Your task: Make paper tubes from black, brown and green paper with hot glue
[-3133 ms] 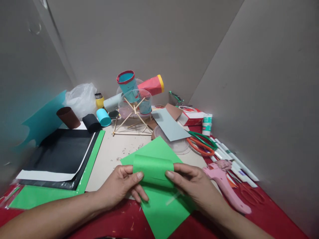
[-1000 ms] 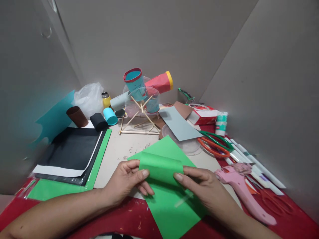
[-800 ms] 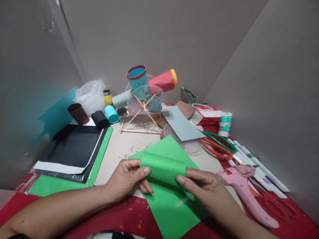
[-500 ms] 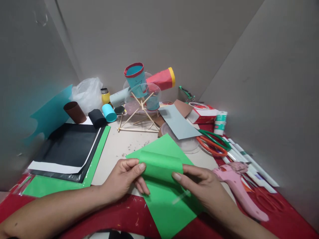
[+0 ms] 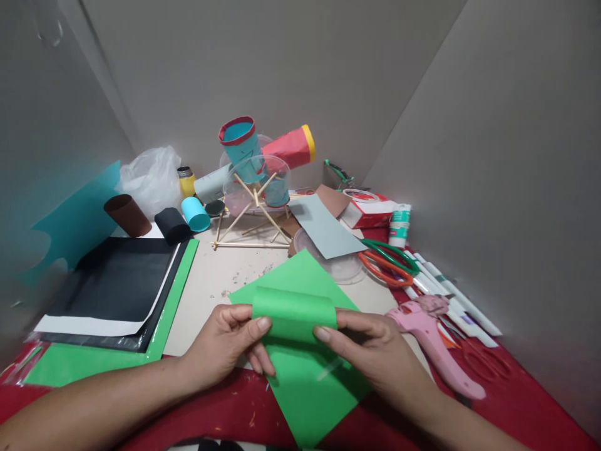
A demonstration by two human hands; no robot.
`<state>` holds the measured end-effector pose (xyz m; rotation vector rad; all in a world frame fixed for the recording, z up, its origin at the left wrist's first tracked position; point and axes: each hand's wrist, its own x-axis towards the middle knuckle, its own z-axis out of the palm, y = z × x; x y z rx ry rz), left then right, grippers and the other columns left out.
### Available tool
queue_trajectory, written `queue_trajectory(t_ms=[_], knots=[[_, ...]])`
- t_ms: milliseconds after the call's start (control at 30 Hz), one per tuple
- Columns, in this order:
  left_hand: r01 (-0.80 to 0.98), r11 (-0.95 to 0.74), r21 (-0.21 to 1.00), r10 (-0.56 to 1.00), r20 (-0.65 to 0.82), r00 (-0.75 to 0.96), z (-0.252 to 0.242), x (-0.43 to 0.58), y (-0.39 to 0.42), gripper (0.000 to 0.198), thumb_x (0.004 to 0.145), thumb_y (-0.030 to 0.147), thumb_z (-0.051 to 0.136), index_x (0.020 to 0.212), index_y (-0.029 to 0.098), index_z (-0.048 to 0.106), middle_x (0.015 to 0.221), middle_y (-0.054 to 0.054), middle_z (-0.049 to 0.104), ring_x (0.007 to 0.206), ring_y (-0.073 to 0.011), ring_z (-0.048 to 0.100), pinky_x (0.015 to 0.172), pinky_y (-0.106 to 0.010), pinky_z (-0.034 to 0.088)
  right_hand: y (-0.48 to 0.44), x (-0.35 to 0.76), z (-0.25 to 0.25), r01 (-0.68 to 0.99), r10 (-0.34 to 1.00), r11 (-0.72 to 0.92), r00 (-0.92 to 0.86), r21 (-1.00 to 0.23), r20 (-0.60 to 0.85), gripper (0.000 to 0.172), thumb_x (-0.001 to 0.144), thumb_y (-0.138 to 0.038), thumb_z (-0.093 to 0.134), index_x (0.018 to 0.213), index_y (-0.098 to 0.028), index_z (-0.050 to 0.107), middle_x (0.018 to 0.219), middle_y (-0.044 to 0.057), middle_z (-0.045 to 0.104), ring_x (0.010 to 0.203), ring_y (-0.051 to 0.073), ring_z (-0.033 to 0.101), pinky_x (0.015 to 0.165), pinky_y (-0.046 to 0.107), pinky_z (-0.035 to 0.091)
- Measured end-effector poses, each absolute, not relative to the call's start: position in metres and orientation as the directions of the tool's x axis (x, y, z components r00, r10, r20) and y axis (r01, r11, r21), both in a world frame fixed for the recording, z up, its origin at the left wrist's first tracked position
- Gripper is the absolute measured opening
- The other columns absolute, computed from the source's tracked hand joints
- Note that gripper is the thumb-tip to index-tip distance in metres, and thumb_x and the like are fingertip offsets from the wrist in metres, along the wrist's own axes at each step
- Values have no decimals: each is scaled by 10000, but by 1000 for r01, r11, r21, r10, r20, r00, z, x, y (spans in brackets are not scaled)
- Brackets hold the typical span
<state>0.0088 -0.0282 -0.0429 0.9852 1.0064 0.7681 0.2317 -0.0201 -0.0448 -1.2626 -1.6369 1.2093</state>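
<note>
Between my two hands a curled strip of green paper (image 5: pixel 294 309) is held up, bent over into a rounded roll. My left hand (image 5: pixel 237 338) pinches its left end with thumb and index finger. At the other end, the thumb and fingers of my right hand (image 5: pixel 366 344) grip the strip, the thumb on its near face. Beneath it lies a larger green sheet (image 5: pixel 305 401), turned cornerwise on the table. Farther back stands a stick frame (image 5: pixel 256 199) with clear plastic discs and paper cups, among them a blue cup with a red rim (image 5: pixel 240 147) and a red cup with a yellow rim (image 5: pixel 288 149).
Brown (image 5: pixel 126 216), black (image 5: pixel 173 225) and light-blue paper tubes (image 5: pixel 196 214) stand at left behind stacked black sheets (image 5: pixel 113 282). On the right lie a pink glue gun (image 5: pixel 434 344), red-handled scissors (image 5: pixel 486 360), markers (image 5: pixel 451 297) and orange-handled scissors (image 5: pixel 385 269). Grey walls enclose the table.
The view has shifted slightly, so most things appear farther left. Both hands keep hold of the green strip, its curl turned a little more level.
</note>
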Motion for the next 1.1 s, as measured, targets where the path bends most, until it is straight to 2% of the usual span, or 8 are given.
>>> queue_trajectory(t_ms=[300,467,567,700,767,867,967,1100], knots=[[-135,450,883,828,-356,434,-47,9,-28,413,768,535,706,847,151,576,532,-43,694,470,-143,660,454,-180,475,-22,231,-44,316,955,197,-275,-928,109,338,819,-426,647,581,-191,700,598,23,611,572,169,547,540,258,444],[-105,421,901,836,-340,430,-45,9,-29,424,765,560,695,829,150,605,539,-48,695,462,-143,644,466,-199,482,-22,230,-46,310,928,284,-325,-907,180,323,854,-383,627,602,-197,708,583,17,578,589,165,540,564,262,440],[-2,264,965,907,-247,340,-41,8,-31,417,813,559,640,771,145,655,614,-75,721,514,-149,641,534,-238,507,-19,229,-46,275,948,263,-251,-925,195,353,813,-428,667,544,-200,676,541,9,558,542,156,524,536,261,446],[295,-135,946,974,71,216,-38,0,-31,342,916,432,546,782,170,720,771,-77,746,693,-178,663,679,-273,512,-12,231,-42,146,981,164,-125,-975,147,234,753,-440,721,687,-218,756,705,49,726,672,201,655,622,265,521],[458,-389,799,917,287,279,-39,-7,-28,284,943,327,509,794,189,708,725,-54,719,677,-170,645,673,-271,494,-10,233,-40,123,990,127,-77,-984,118,235,740,-454,727,705,-226,770,717,52,743,690,208,672,623,262,527],[549,-727,413,682,526,508,-40,-16,-23,274,948,194,421,831,191,669,669,-57,673,638,-173,606,625,-283,453,-9,234,-41,133,995,96,-46,-986,91,298,722,-512,724,700,-219,773,712,63,744,675,218,671,594,268,526],[588,-805,78,539,510,671,-37,-19,-20,255,923,115,397,978,167,641,814,-106,709,745,-215,620,675,-324,448,-9,234,-44,139,997,71,-54,-988,64,351,707,-558,721,709,-212,776,719,73,747,664,223,668,581,274,528],[697,-699,-161,610,375,698,-23,-18,-22,239,900,75,438,1066,118,605,999,-133,715,811,-245,624,769,-367,466,-9,234,-49,142,997,43,-64,-989,35,391,707,-599,708,731,-215,777,723,76,750,645,215,661,574,275,529]])
